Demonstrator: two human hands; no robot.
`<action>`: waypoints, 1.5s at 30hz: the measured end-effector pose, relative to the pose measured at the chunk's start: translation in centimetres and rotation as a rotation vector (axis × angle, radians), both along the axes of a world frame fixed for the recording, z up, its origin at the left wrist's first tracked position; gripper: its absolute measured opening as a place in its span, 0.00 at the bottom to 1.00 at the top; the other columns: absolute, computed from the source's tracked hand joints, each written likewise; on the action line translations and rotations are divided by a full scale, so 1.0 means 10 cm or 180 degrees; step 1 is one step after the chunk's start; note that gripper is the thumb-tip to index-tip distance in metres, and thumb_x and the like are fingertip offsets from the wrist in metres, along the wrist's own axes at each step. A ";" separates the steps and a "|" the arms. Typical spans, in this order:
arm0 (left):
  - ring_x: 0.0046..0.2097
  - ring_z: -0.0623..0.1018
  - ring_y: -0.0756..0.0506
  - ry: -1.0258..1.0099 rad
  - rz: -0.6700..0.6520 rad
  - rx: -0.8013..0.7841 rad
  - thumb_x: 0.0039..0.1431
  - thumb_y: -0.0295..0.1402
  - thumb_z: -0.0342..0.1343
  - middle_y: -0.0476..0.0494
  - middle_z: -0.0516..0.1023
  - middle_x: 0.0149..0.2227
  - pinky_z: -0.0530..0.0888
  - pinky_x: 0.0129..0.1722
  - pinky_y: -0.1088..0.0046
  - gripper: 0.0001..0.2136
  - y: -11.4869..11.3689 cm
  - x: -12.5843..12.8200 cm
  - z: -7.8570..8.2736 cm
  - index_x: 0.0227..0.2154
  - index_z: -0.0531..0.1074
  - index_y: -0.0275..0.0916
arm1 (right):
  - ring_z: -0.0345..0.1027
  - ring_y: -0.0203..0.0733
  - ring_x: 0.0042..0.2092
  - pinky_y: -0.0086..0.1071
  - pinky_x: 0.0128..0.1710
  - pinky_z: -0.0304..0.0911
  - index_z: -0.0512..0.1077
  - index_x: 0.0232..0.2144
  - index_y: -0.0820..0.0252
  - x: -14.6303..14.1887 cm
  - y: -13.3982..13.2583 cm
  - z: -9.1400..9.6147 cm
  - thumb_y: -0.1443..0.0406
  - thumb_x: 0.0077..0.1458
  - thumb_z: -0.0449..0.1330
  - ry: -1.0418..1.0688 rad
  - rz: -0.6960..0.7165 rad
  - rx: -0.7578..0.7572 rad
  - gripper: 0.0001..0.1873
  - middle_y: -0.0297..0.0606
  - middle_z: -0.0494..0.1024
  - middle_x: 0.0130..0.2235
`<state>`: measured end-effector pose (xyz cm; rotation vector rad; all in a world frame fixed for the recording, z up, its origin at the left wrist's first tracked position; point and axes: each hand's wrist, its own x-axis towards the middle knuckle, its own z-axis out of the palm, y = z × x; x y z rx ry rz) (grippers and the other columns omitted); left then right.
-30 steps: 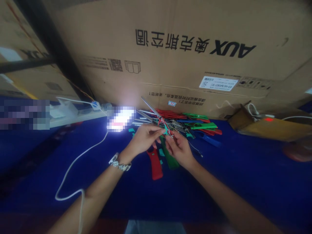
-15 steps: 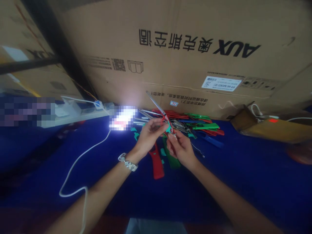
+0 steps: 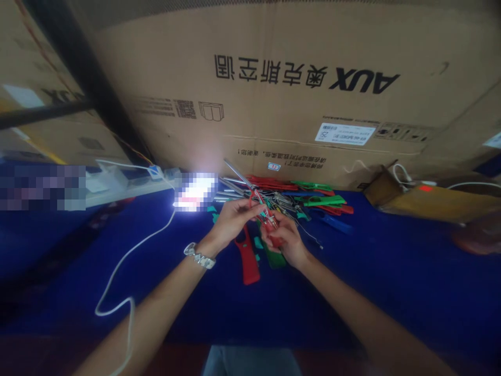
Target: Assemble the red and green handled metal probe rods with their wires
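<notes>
My left hand [image 3: 230, 222], with a metal watch on its wrist, pinches the front end of a long lighter-like tool [image 3: 255, 199] whose thin metal tube sticks up and left. My right hand [image 3: 284, 239] is closed round the tool's red body from below. Both hands meet just above a red plastic handle shell [image 3: 246, 258] and a green one [image 3: 274, 257] lying on the blue cloth [image 3: 391, 277]. Small teal parts [image 3: 259, 243] lie beside the shells.
A heap of red, green and blue shells and metal tubes [image 3: 313, 201] lies behind the hands against a large cardboard box [image 3: 274, 104]. A bright phone [image 3: 194, 191] with a white cable [image 3: 129, 250] lies left. A brown box [image 3: 426, 201] sits right.
The tool has tilted lower and come down toward the cloth. My right hand has closed more fully round its red body, while my left hand keeps its pinch.
</notes>
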<state>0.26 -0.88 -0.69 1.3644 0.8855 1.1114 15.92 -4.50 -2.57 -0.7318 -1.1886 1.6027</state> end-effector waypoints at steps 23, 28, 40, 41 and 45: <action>0.37 0.78 0.49 -0.1181 0.0478 -0.0500 0.54 0.42 0.66 0.41 0.82 0.40 0.75 0.39 0.73 0.15 0.05 -0.13 0.19 0.39 0.78 0.37 | 0.50 0.25 0.16 0.20 0.11 0.46 0.64 0.33 0.58 -0.06 -0.04 0.03 0.51 0.54 0.64 -0.0587 -0.0004 0.0039 0.19 0.22 0.64 0.20; 0.35 0.80 0.49 -0.1087 0.0536 -0.0328 0.50 0.38 0.69 0.41 0.84 0.38 0.77 0.38 0.74 0.13 0.06 -0.16 0.21 0.34 0.78 0.36 | 0.49 0.25 0.16 0.20 0.12 0.46 0.63 0.32 0.58 -0.05 -0.03 0.00 0.52 0.55 0.64 -0.0646 -0.0013 0.0096 0.19 0.22 0.63 0.20; 0.35 0.82 0.47 -0.0551 0.0644 -0.0135 0.51 0.41 0.68 0.38 0.84 0.36 0.78 0.39 0.71 0.15 0.09 -0.22 0.20 0.32 0.77 0.33 | 0.51 0.26 0.18 0.21 0.14 0.46 0.63 0.33 0.57 -0.05 -0.04 -0.03 0.49 0.56 0.62 -0.0939 -0.0008 0.0138 0.20 0.23 0.62 0.22; 0.35 0.82 0.47 -0.0539 0.0656 -0.0131 0.50 0.41 0.68 0.38 0.84 0.36 0.78 0.39 0.71 0.15 0.09 -0.21 0.19 0.32 0.77 0.33 | 0.50 0.26 0.18 0.21 0.14 0.46 0.63 0.34 0.57 -0.05 -0.04 -0.03 0.49 0.57 0.62 -0.0935 -0.0002 0.0137 0.20 0.23 0.62 0.22; 0.35 0.81 0.46 -0.0507 0.0682 -0.0018 0.50 0.43 0.68 0.41 0.83 0.34 0.79 0.40 0.67 0.16 0.09 -0.20 0.17 0.31 0.75 0.34 | 0.50 0.26 0.18 0.22 0.14 0.46 0.63 0.34 0.58 -0.05 -0.04 -0.04 0.49 0.56 0.62 -0.0922 -0.0025 0.0138 0.20 0.23 0.62 0.21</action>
